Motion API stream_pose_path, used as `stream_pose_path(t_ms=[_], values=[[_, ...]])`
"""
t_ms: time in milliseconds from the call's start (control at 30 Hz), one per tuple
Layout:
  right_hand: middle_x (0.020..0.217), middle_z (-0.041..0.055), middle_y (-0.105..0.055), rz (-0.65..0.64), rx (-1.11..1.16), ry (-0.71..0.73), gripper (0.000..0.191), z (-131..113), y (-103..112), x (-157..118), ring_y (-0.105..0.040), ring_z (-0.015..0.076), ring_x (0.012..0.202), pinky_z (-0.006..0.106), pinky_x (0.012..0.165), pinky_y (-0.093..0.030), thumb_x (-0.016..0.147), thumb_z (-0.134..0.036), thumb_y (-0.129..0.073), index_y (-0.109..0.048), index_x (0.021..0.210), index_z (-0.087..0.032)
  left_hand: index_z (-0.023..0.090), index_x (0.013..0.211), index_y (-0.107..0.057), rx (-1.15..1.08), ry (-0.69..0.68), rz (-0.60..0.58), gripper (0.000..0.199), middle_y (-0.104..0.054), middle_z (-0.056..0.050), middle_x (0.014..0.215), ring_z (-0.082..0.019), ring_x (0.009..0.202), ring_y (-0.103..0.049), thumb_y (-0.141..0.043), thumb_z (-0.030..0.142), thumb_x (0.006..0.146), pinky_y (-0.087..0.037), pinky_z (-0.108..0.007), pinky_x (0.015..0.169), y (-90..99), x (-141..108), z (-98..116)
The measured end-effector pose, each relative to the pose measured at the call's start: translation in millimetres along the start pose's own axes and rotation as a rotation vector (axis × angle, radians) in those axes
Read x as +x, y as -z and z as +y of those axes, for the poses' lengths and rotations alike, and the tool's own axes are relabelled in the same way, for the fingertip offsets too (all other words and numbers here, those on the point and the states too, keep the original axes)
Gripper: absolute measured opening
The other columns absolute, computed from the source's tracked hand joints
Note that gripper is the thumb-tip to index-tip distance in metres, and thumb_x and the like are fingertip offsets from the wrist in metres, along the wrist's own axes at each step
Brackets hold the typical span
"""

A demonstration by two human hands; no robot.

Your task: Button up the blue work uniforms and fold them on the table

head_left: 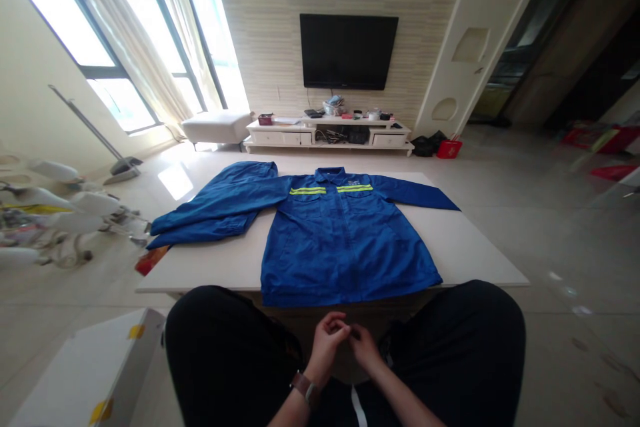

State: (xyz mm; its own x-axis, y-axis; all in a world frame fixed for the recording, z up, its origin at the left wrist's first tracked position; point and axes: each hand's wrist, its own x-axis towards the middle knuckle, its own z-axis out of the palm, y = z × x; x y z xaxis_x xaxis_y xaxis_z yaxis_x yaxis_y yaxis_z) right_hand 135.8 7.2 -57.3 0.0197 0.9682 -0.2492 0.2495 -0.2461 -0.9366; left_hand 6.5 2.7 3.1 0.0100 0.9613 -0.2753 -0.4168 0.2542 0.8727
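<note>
My left hand [330,339], with a brown-strapped watch on its wrist, is held low between my knees, its fingers curled in. Against its fingertips rests my right hand [365,347], also closed, its fingers partly hidden. I see nothing held in either one. Just beyond them a blue work jacket [345,240] lies front up on the white table [480,260], collar away from me, hem at the near edge. It has yellow reflective stripes across the chest. Its right-hand sleeve is spread out; the left-hand one lies across folded blue trousers [235,193].
My knees in black trousers [215,353] flank the near table edge. A white box [85,373] with yellow corners stands at lower left. Beyond are a white bench [217,128], a low TV cabinet [280,137] and a red bag [449,148]. A dustpan [123,167] stands left.
</note>
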Motion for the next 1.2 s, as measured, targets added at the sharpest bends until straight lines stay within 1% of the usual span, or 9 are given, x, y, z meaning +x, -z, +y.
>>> stream_pose_path(t_ms=[267,533,600,700,767,833,933,1000,1200], values=[[0.075,0.0054,-0.073,-0.004,-0.011,0.034,0.013,-9,0,-3,-0.068,0.0279,0.084,0.039,0.083,-0.049,0.073,-0.03,-0.057,-0.062,0.064,-0.022,0.016,0.093,-0.069,-0.064,0.039,-0.006,0.046,-0.066,0.0,0.073,-0.009,0.061,-0.058,-0.091,0.039,0.061,-0.044,-0.021,0.062,1.3,3,-7],[0.075,0.0047,-0.068,0.027,-0.044,0.058,0.007,-17,0,-7,-0.066,0.0266,0.082,0.036,0.081,-0.049,0.072,-0.023,-0.054,-0.058,0.068,-0.022,0.016,0.09,-0.07,-0.054,0.02,0.054,0.051,-0.068,-0.002,0.077,-0.013,0.069,-0.063,-0.093,0.047,0.056,-0.047,-0.022,0.063,0.6,5,-7],[0.081,0.0058,-0.068,0.088,-0.098,0.17,0.009,-27,5,-13,-0.065,0.0258,0.085,0.035,0.081,-0.049,0.077,-0.022,-0.052,-0.06,0.076,-0.022,0.016,0.088,-0.07,-0.031,0.006,0.076,0.05,-0.068,-0.003,0.078,-0.014,0.07,-0.063,-0.092,0.047,0.057,-0.047,-0.023,0.062,0.6,4,-4],[0.092,0.0071,-0.064,0.156,-0.247,0.438,0.015,-52,17,-23,-0.063,0.0242,0.091,0.034,0.083,-0.049,0.086,-0.018,-0.047,-0.062,0.091,-0.022,0.016,0.084,-0.07,0.024,-0.054,0.114,0.045,-0.067,-0.003,0.079,-0.014,0.069,-0.061,-0.089,0.048,0.06,-0.047,-0.023,0.061,0.0,1,6],[0.095,0.0075,-0.062,0.178,-0.393,0.595,0.017,-73,27,-26,-0.06,0.0243,0.094,0.036,0.087,-0.047,0.089,-0.016,-0.047,-0.062,0.096,-0.023,0.016,0.082,-0.07,0.088,-0.126,0.097,0.04,-0.067,-0.003,0.08,-0.014,0.069,-0.06,-0.087,0.048,0.065,-0.047,-0.023,0.06,-0.5,-2,14],[0.102,0.0085,-0.063,0.185,-0.552,0.683,0.017,-95,36,-22,-0.058,0.0262,0.101,0.04,0.092,-0.045,0.089,-0.016,-0.053,-0.064,0.101,-0.023,0.017,0.09,-0.071,0.138,-0.21,0.045,0.036,-0.065,-0.002,0.079,-0.013,0.068,-0.058,-0.084,0.045,0.071,-0.047,-0.023,0.061,-0.5,-5,21],[0.113,0.0096,-0.063,0.136,-0.715,0.677,0.024,-121,47,-7,-0.054,0.0291,0.111,0.042,0.094,-0.043,0.086,-0.018,-0.065,-0.065,0.109,-0.024,0.021,0.118,-0.066,0.141,-0.277,0.006,0.049,-0.062,0.002,0.077,-0.01,0.063,-0.054,-0.081,0.041,0.076,-0.046,-0.022,0.061,0.7,-7,23],[0.113,0.0089,-0.064,0.094,-0.764,0.647,0.026,-131,51,3,-0.054,0.0285,0.111,0.04,0.092,-0.044,0.086,-0.018,-0.067,-0.066,0.111,-0.024,0.023,0.129,-0.06,0.126,-0.256,0.005,0.059,-0.06,0.003,0.076,-0.01,0.061,-0.053,-0.081,0.041,0.077,-0.045,-0.021,0.058,2.2,-5,21],[0.108,0.0055,-0.064,-0.054,-0.87,0.661,0.036,-138,52,8,-0.056,0.0237,0.103,0.036,0.086,-0.04,0.095,-0.015,-0.055,-0.065,0.125,-0.032,0.021,0.123,-0.061,0.082,-0.181,0.021,0.056,-0.058,0.002,0.078,-0.011,0.064,-0.054,-0.082,0.042,0.075,-0.047,-0.022,0.056,2.8,1,17]])
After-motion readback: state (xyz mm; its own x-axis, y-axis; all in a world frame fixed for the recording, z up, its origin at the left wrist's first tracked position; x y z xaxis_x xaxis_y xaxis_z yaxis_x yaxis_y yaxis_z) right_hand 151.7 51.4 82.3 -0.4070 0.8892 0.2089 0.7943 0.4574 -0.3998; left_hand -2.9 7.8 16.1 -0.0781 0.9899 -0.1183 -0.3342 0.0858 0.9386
